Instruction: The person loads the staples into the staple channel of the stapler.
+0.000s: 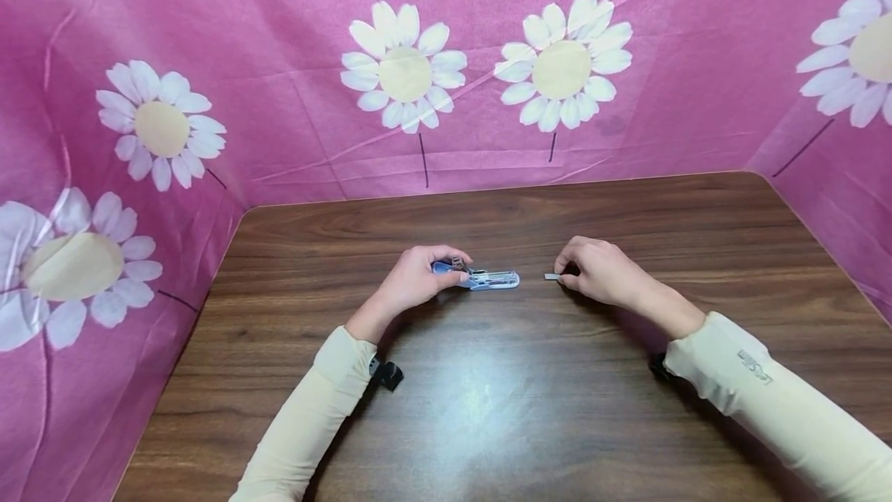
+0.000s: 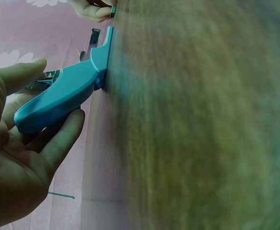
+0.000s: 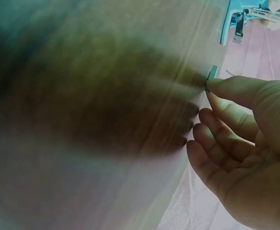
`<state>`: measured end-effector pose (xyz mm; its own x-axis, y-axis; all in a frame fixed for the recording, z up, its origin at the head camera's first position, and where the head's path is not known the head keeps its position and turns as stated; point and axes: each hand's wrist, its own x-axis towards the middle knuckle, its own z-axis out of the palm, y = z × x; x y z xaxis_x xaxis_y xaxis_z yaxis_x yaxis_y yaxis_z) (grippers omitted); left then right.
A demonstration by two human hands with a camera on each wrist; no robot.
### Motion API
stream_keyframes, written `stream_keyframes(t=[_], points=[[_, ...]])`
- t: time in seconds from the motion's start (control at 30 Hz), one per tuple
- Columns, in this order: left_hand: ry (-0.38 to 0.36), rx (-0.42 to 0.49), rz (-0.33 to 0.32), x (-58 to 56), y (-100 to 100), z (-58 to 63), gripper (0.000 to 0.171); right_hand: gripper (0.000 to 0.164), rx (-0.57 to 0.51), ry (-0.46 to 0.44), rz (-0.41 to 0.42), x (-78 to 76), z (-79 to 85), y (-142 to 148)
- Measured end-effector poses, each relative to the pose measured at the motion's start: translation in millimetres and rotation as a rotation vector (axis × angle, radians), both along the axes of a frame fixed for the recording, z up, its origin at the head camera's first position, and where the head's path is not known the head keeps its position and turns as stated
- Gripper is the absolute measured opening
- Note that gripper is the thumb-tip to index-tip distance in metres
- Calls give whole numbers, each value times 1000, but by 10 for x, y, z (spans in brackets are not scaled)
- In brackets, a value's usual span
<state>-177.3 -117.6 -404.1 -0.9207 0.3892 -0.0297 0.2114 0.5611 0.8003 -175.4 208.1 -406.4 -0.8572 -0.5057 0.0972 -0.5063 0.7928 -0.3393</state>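
Note:
A light blue stapler (image 1: 502,280) lies on the table, its top swung back so that the metal staple channel is exposed. My left hand (image 1: 415,279) grips its rear end, thumb on one side and fingers on the other; in the left wrist view the smooth blue body (image 2: 65,93) shows between them. To the right of the stapler, my right hand (image 1: 605,271) pinches a short grey strip of staples (image 1: 550,276) between thumb and forefinger. This strip (image 3: 213,72) is close to the tabletop, apart from the stapler, with the other fingers curved below.
The brown wood-grain table (image 1: 474,401) extends around both hands. Pink cloth (image 1: 293,99) printed with white daisies hangs behind it and at both sides. A black strap piece (image 1: 390,376) sticks out from the left wrist.

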Motion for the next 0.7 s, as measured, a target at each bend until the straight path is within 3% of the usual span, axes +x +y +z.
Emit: stream_keyframes(t=[0.7], points=[[-39, -13, -1, 25, 7, 23, 29, 8, 2, 14, 33, -36, -12, -42]])
